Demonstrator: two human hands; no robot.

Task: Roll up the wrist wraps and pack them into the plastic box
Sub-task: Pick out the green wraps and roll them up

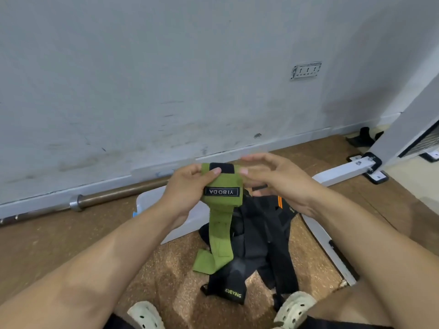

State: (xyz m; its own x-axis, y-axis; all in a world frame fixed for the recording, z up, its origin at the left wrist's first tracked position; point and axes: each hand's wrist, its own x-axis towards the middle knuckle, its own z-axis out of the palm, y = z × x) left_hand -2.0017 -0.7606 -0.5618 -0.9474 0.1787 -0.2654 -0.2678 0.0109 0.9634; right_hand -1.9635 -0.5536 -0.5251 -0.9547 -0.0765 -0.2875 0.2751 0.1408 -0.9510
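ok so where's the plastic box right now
In the head view the plastic box lies on the floor just left of centre, mostly hidden behind the left hand, between the barbell along the wall and the pile of black wraps.

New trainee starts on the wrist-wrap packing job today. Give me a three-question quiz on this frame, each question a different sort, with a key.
1. True or false: the left hand grips the green wrist wrap near its black end.
2. Multiple choice: where is the green wrap's loose tail? A) inside the plastic box B) hanging down to the floor C) wound round the barbell
3. Fill in: the black wraps lie in a pile on the ____.

Key: 1 true; 2 B; 3 floor. The right hand has straight fingers at the wrap's top edge.
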